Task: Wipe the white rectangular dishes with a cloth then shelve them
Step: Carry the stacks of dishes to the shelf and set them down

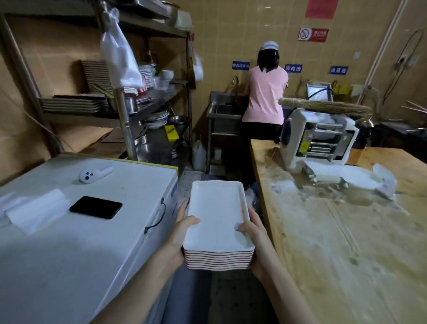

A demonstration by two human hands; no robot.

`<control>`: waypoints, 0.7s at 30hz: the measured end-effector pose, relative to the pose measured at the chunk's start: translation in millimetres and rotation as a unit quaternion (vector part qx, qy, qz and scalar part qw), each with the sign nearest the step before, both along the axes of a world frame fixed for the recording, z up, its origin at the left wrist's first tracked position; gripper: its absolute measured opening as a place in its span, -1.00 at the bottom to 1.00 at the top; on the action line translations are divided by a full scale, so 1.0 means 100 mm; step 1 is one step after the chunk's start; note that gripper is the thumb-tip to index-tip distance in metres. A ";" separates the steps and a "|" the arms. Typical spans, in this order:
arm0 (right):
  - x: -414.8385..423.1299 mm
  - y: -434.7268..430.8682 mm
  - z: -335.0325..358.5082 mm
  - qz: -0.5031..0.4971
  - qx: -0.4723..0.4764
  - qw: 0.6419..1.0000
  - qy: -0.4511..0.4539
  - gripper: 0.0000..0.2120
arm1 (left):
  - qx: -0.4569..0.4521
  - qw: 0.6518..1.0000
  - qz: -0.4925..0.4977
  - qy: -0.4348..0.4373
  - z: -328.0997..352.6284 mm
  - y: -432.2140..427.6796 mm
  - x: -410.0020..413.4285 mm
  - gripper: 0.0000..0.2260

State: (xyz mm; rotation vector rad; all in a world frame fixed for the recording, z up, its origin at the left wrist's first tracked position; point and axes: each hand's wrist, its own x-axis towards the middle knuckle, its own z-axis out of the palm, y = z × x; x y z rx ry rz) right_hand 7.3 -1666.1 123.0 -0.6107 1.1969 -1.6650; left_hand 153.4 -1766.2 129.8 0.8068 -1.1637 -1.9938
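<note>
Far left: white counter with a folded white sheet on it, cloth or paper, can't tell. Beside the sheet lies a black phone, flat, and behind that a small white gadget with dark dots. Behind the counter is a metal shelf rack whose middle shelf holds shelved dishes in a flat pile, plus bowls and a metal pot. A clear plastic bag hangs on the rack post.

Centre, low: the left hand grips the left side of the dish stack, thumb on the top rim, fingers under. The stack is white rectangular dishes with reddish edges, held in the air over the floor aisle between the two counters. The right hand grips its right side the same way, thumb on top.

Behind, a person in a pink shirt stands at a steel sink, back to the camera.

Right: a floury wooden counter carries a white roller machine, with a straw broom lying across its top.
</note>
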 end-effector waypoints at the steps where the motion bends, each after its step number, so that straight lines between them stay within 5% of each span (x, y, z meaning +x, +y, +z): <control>1: -0.12 -0.16 -0.03 -0.002 0.003 1.000 0.000 -0.29 | 0.004 1.000 0.000 -0.001 -0.05 -0.17 -0.12 -0.30; 12: -1.45 -2.24 0.07 -0.007 -0.024 1.000 0.013 -0.38 | -0.022 0.999 -0.022 -0.010 0.05 -2.35 -1.49 -0.41; 21: -2.61 -3.70 0.00 -0.030 -0.029 0.999 0.008 -0.33 | -0.023 0.999 -0.033 0.001 0.10 -3.73 -2.65 -0.30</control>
